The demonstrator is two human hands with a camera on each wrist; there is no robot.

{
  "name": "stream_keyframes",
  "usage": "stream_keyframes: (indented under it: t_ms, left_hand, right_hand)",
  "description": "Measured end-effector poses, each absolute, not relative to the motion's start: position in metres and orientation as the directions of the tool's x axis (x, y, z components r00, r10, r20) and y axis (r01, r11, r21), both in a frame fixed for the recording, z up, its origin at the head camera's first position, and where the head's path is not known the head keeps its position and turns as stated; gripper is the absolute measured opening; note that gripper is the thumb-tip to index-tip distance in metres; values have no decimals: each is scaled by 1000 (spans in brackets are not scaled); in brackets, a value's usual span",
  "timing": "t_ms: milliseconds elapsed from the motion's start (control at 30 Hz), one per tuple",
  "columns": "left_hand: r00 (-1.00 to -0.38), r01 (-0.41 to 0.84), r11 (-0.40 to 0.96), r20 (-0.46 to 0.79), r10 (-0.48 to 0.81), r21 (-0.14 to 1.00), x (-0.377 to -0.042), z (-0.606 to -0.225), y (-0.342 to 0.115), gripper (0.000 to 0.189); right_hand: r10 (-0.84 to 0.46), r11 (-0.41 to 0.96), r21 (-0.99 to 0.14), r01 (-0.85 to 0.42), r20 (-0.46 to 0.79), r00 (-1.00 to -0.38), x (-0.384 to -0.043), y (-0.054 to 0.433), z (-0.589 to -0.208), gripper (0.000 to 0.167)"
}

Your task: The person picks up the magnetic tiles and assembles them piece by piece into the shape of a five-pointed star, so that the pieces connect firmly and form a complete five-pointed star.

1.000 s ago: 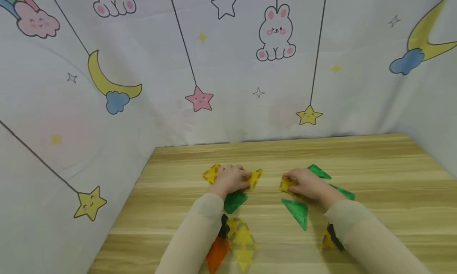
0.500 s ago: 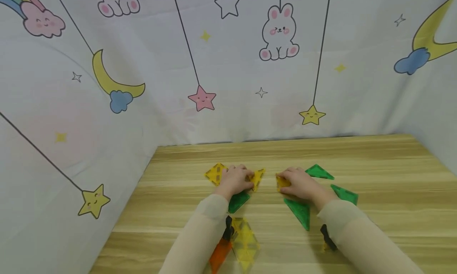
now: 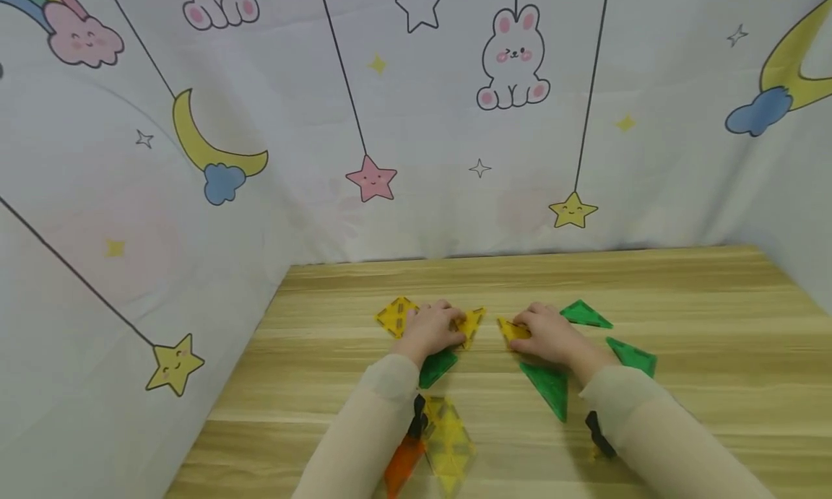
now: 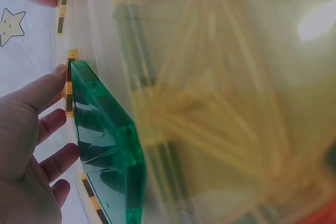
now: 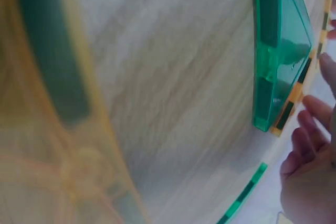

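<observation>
In the head view my left hand (image 3: 434, 331) pinches a yellow triangular magnetic tile (image 3: 474, 324) between thumb and fingers, flat on the table. Opposite it, my right hand (image 3: 551, 334) grips a second yellow magnetic tile (image 3: 508, 331), partly covered by the fingers. A small gap separates the two tiles. Under my left wrist lies a green tile (image 3: 438, 369), large in the left wrist view beside the fingers (image 4: 59, 163). Another green triangle (image 3: 547, 389) sits just in front of my right hand; the right wrist view shows a green tile (image 5: 283, 51) overlapping a yellow tile's edge (image 5: 287, 114).
Left of my left hand is a yellow diamond of tiles (image 3: 394, 316). Two green triangles, one farther back (image 3: 586, 315) and one nearer (image 3: 633, 357), lie to the right. Pale yellow tiles (image 3: 448, 441) and an orange tile (image 3: 403, 466) are near my left sleeve. A printed cloth (image 3: 416, 123) hangs behind the table.
My right hand has slid its yellow tile left and turned it, narrowing the gap to the other yellow tile. My left hand stays on its tile. The head view has shifted slightly.
</observation>
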State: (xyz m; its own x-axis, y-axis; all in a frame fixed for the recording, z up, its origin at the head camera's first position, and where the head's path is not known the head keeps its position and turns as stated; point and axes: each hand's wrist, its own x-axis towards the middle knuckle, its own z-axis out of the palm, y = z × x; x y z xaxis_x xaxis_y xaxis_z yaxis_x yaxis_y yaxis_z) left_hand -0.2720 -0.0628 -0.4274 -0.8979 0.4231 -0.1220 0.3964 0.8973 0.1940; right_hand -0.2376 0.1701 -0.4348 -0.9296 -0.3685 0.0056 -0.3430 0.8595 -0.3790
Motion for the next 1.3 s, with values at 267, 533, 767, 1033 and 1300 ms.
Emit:
stream_keyframes:
  t_ms: [267,533,767,1033,1300]
  left_hand:
    - [-895,399,892,-122,430,215,-272,-428,-63,40]
    - [-895,396,891,-124,429,222,-272,-431,-63,41]
    - [-895,402,884,-102,435,241,-272,-433,-64,41]
    - [-893,404,885,-110,436,230,-272,-430,-63,41]
    - [-895,402,887,-108,433,226,-271,-431,-63,40]
  right_hand:
    - [-390,826,-450,-341,-19,-920,-238,170,-436,43]
    - [-403,819,-473,-325,-70,-913,-234,169,-434,44]
    - [-399,806,-493,-329,-41,-916,-233,175,-433,42]
    - [-429,798,-475,-371,-15,-903,-235,178,-433,38]
    - [-318,833,-488,-261,-35,-948,-235,182,-432,42]
